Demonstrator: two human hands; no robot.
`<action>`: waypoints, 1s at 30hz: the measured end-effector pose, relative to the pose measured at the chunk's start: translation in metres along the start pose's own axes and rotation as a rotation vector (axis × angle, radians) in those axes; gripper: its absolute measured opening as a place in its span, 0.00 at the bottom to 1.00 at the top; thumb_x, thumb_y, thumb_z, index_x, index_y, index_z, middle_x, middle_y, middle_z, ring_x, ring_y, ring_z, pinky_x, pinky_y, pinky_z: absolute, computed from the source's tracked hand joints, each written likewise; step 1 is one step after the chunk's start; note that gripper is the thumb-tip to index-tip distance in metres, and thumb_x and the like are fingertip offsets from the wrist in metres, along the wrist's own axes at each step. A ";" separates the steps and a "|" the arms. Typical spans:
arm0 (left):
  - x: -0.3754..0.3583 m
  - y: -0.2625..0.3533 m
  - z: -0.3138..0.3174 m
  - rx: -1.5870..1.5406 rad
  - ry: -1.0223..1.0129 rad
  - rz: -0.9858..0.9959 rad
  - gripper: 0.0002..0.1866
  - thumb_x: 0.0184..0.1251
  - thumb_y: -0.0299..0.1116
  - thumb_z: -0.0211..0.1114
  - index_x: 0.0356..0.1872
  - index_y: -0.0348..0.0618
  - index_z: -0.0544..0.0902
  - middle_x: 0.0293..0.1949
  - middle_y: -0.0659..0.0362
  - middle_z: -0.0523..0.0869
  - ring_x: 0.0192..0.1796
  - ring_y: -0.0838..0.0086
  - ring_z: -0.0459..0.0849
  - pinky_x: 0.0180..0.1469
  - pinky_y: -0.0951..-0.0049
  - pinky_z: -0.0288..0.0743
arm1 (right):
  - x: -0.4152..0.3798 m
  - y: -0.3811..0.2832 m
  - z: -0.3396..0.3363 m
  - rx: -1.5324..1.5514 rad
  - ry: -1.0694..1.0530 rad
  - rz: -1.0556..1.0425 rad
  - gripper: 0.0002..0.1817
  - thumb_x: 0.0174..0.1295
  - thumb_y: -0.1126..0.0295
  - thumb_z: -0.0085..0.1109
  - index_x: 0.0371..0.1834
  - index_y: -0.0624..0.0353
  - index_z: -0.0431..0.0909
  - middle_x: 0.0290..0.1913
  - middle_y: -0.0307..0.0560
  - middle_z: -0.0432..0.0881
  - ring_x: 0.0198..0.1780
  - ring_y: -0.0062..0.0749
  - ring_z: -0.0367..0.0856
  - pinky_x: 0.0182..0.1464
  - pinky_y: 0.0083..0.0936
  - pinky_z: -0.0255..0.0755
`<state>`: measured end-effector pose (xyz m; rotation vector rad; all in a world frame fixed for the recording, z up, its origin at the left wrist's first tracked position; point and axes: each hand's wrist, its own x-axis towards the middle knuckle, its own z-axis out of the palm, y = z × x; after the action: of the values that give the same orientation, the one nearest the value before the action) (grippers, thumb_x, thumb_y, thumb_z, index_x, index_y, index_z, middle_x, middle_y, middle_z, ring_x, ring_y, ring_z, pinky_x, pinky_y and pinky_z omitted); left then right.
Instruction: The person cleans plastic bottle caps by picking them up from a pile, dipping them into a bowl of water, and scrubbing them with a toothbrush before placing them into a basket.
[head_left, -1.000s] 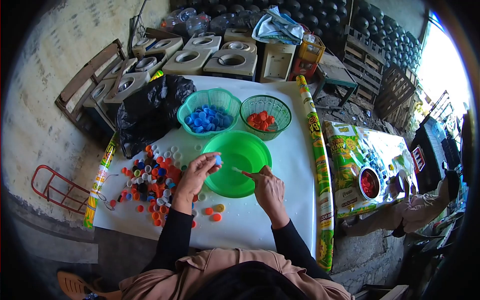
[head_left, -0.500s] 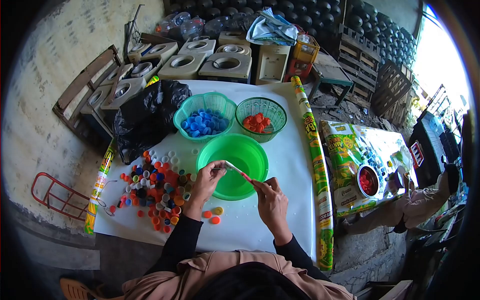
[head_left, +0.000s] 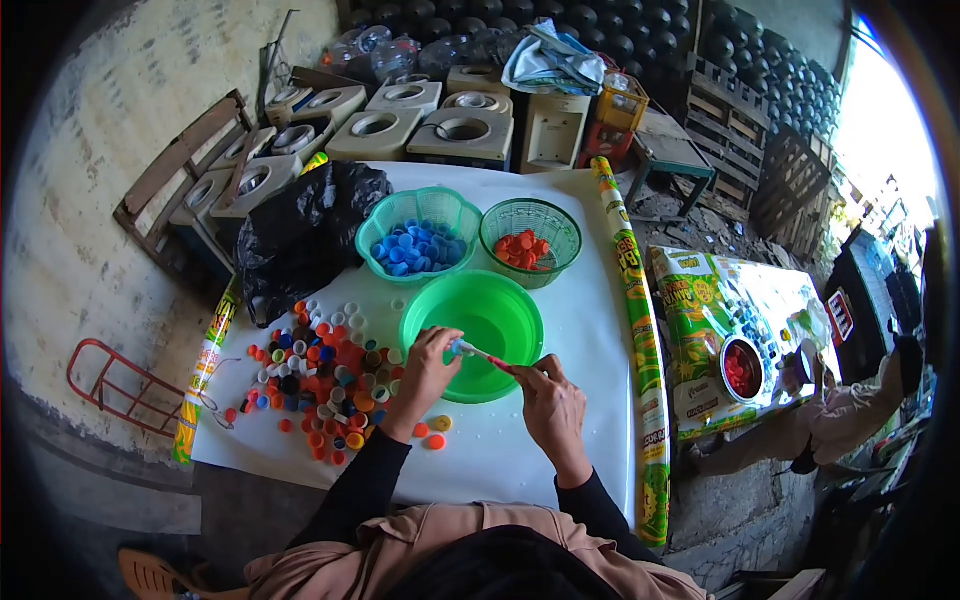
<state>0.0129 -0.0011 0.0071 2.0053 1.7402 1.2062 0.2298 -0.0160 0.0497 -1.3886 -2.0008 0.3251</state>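
My left hand pinches a small light blue bottle cap over the left part of a bright green basin. In my right hand is a slim toothbrush with a red and white handle, its far end against the cap. The brush's bristles are too small to make out. Just left of my left hand lies a spread of mixed bottle caps in orange, white, blue and black. A few orange and yellow caps lie apart near my left wrist.
Behind the basin stand a teal basket of blue caps and a dark green basket of red caps. A black plastic bag slumps at the back left. Rolled wrapper sheeting edges the white tabletop. Another person's leg is at right.
The toothbrush has tipped slightly, and the light blue cap at its end now shows in my left fingers. The whole view has shifted a little.
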 end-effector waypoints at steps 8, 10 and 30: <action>-0.007 -0.001 -0.005 0.182 0.010 0.119 0.15 0.56 0.22 0.72 0.46 0.35 0.84 0.43 0.53 0.82 0.48 0.59 0.83 0.53 0.63 0.80 | -0.007 0.012 -0.010 0.007 0.018 0.012 0.07 0.66 0.69 0.65 0.43 0.47 0.91 0.35 0.40 0.80 0.29 0.39 0.83 0.30 0.35 0.73; -0.013 -0.003 -0.008 0.245 -0.060 0.193 0.14 0.57 0.22 0.72 0.45 0.34 0.84 0.43 0.53 0.81 0.48 0.60 0.83 0.53 0.63 0.80 | -0.010 0.016 -0.010 0.015 0.013 0.017 0.06 0.66 0.69 0.66 0.42 0.48 0.90 0.35 0.40 0.80 0.29 0.38 0.83 0.30 0.34 0.73; 0.082 -0.106 -0.091 0.238 0.239 0.025 0.23 0.52 0.25 0.78 0.51 0.33 0.83 0.46 0.49 0.82 0.47 0.56 0.84 0.49 0.63 0.79 | -0.023 0.038 0.002 0.075 0.008 0.056 0.08 0.63 0.71 0.70 0.44 0.51 0.91 0.35 0.41 0.80 0.30 0.32 0.80 0.31 0.31 0.72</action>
<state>-0.1292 0.0719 0.0323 2.0891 2.0652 1.3510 0.2610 -0.0211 0.0192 -1.3983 -1.9264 0.4150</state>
